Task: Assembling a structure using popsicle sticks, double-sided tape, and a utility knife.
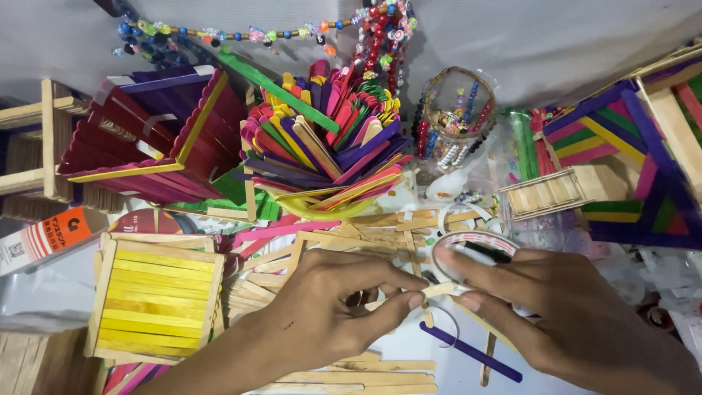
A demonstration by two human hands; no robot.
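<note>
So over on the left there's a yellow stick panel (156,296), just beside the left hand (322,307). That hand's fingertips are pinched shut on a small plain stick piece (437,290), right where both sets of fingers meet. The right hand (578,322) grips the tape roll (468,252) and pinches the same piece. Looks like the taping step to me; the next move would need a steady pull of tape while keeping the piece clamped. A purple stick (472,352) lies just below the fingers.

One head-worn camera looks steeply down, close over a craft-strewn table (468,366); hands enter from the frame's bottom edge.
</note>
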